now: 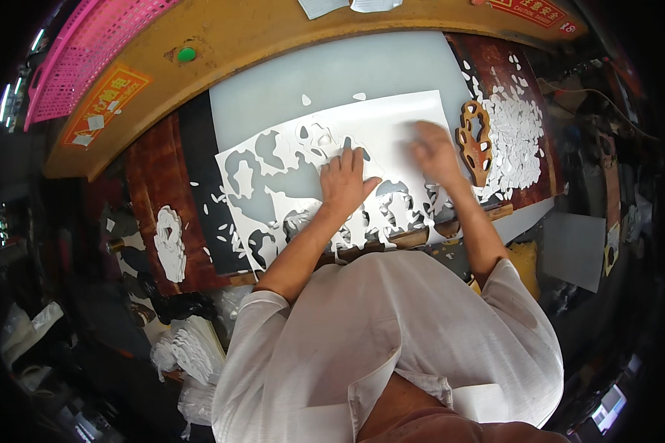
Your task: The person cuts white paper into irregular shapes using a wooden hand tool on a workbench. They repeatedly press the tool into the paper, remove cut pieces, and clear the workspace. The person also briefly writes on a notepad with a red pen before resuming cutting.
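A large white sheet (399, 118) with many shaped holes cut through it lies on a pale grey board (273, 77). My left hand (345, 179) rests on the sheet near its middle, fingers stretched out and holding nothing. Over the right part of the sheet is my right hand (434, 153), smeared by motion, so its fingers cannot be read. Right beside that hand stands a brown cutting die (474, 144) with a looped, openwork outline. Small white offcuts (360, 97) are scattered on the board beyond the sheet.
A heap of small white scraps (513, 140) covers the right side of the table. Stacked white cut pieces (171, 244) lie at the left. Beyond the board runs a yellow machine beam (236, 44) with a green button (187, 54); a pink basket (89, 52) sits at far left.
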Demonstrator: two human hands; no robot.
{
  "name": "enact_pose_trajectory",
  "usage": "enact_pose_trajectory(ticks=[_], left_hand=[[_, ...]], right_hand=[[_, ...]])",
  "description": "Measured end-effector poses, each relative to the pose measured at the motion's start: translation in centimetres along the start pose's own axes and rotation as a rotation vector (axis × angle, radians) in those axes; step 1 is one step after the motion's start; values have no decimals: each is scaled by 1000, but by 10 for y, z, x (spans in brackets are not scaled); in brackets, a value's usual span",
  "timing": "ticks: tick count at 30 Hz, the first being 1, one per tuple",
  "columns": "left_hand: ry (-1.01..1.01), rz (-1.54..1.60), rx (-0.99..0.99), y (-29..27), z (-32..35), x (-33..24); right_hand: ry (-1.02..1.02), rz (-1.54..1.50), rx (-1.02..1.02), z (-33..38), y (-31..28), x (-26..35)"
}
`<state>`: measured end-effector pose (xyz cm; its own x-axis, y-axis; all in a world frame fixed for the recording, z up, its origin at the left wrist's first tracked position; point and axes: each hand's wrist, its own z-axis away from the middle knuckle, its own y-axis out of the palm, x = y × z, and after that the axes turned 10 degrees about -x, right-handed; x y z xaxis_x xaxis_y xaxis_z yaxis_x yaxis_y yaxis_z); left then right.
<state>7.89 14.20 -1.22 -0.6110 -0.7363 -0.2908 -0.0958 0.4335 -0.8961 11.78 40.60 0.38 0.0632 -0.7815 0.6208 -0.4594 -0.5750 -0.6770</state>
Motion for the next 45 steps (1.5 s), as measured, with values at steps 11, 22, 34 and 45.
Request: enact_pose_trajectory(ticks=[11, 22, 34, 45], left_hand=[[-87, 60, 261, -19, -23, -10], [-179, 9, 362, -25, -5, -1], [-739, 1530, -728, -243, -51, 204], [-1027, 886, -465, -246, -70, 88]], right_hand=[[-216, 199, -25, 38, 66, 35], [-168, 157, -69, 36, 68, 41], [-156, 175, -77, 44, 76, 33], [285, -617, 195, -12, 39, 98]])
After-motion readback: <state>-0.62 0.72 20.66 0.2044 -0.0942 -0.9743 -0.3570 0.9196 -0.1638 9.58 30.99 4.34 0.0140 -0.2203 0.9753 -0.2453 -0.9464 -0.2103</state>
